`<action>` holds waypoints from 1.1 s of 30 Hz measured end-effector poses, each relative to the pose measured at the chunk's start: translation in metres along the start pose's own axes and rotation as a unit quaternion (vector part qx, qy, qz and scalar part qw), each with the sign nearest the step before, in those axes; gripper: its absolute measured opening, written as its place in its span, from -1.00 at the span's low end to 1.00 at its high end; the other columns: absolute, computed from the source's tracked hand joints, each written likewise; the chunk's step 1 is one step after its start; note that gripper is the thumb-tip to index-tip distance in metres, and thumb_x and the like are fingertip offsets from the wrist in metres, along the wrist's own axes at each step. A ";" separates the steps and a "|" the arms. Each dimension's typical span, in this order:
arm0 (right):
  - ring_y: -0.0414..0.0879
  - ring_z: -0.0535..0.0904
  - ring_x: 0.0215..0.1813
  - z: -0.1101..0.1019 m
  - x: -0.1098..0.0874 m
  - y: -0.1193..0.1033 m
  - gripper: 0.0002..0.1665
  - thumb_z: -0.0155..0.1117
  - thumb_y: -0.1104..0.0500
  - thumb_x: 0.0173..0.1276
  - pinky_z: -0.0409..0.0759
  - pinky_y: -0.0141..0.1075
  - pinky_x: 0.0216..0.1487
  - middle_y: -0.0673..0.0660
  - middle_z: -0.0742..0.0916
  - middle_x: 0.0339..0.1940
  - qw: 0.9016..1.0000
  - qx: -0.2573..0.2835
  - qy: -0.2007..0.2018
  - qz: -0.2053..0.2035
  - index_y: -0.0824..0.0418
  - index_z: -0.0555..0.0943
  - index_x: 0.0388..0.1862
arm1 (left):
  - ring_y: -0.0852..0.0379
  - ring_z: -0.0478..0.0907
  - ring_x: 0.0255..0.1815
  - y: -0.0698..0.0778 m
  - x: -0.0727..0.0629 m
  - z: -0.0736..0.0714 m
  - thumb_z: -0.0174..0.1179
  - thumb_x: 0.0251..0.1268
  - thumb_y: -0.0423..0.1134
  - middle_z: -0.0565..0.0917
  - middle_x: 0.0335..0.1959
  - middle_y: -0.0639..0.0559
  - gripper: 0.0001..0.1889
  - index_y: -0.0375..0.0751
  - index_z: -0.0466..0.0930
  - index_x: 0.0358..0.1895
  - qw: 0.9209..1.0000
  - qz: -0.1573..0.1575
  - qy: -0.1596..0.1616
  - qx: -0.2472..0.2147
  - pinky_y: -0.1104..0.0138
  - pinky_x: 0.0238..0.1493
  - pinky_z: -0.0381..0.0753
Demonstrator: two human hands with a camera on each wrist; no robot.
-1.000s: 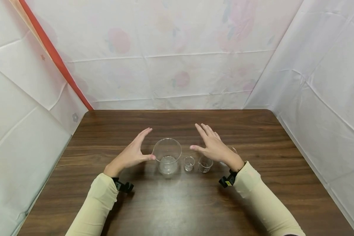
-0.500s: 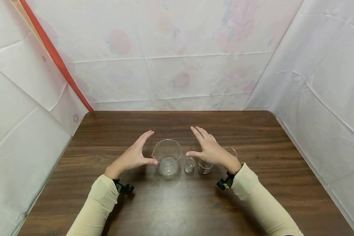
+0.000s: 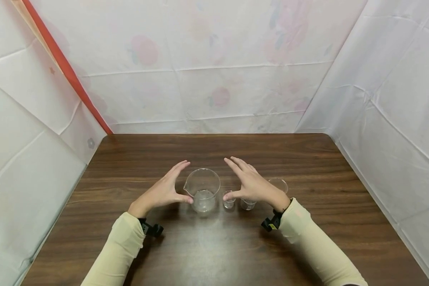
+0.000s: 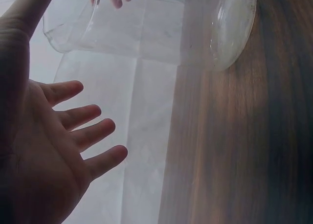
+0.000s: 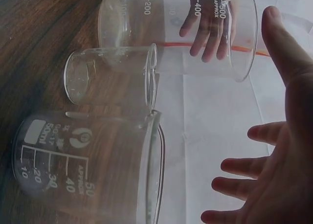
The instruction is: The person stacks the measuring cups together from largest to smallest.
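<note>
A large clear glass beaker (image 3: 202, 182), marked up to 500, stands upright on the table between the two hands. My left hand (image 3: 161, 191) is beside it on the left, fingers spread and thumb near its wall; whether the thumb touches cannot be told. In the left wrist view the left palm (image 4: 49, 150) faces the beaker (image 4: 132, 33), fingers apart. My right hand (image 3: 254, 185) hovers over the smaller glassware with spread fingers, holding nothing. Under its thumb stands a tiny beaker (image 3: 229, 203); a 50 ml beaker (image 5: 93, 170) is partly hidden beneath the hand.
Another clear glass vessel (image 3: 279, 185) stands right of the row, mostly hidden by the right hand. Brown wood-grain table (image 3: 207, 258) lies under everything. White patterned sheets (image 3: 200, 79) hang behind and at both sides.
My right hand has moved left and slightly nearer, from above the 50 ml beaker toward the large beaker. The left hand has shifted slightly right. The glassware has stayed in place.
</note>
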State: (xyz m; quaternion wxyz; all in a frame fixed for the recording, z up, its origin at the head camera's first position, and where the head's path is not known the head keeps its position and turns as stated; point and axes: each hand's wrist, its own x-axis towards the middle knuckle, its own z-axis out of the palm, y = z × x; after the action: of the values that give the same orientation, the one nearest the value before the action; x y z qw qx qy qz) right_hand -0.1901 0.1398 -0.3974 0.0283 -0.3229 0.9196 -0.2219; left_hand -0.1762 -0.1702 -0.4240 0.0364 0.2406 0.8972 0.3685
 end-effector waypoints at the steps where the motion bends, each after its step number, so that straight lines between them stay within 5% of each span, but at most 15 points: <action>1: 0.19 0.08 0.58 0.000 0.000 -0.001 0.39 0.48 -0.36 -0.05 0.09 0.24 0.48 0.28 0.15 0.58 1.000 0.002 0.000 -0.002 0.03 -0.06 0.61 | -0.16 0.07 0.55 0.000 0.000 0.000 0.57 -0.15 -0.01 0.03 0.59 -0.08 0.18 -0.04 -0.02 0.55 1.000 0.001 -0.001 0.000 -0.18 0.39 0.26; 33: 0.17 0.19 0.54 0.011 0.009 -0.013 0.37 0.47 -0.35 -0.04 0.21 0.22 0.44 0.25 0.23 0.56 0.999 0.014 -0.003 -0.040 0.03 -0.04 0.61 | -0.20 0.24 0.47 0.005 -0.001 0.010 0.55 -0.14 0.05 0.21 0.51 -0.14 0.16 -0.11 0.01 0.53 1.000 -0.010 -0.020 0.011 -0.17 0.33 0.34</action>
State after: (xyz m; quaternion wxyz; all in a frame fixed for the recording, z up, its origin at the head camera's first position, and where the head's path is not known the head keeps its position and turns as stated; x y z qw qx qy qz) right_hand -0.1875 0.1214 -0.4010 0.0266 -0.3597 0.9026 -0.2349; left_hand -0.1710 -0.1607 -0.4277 0.0559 0.2392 0.9025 0.3537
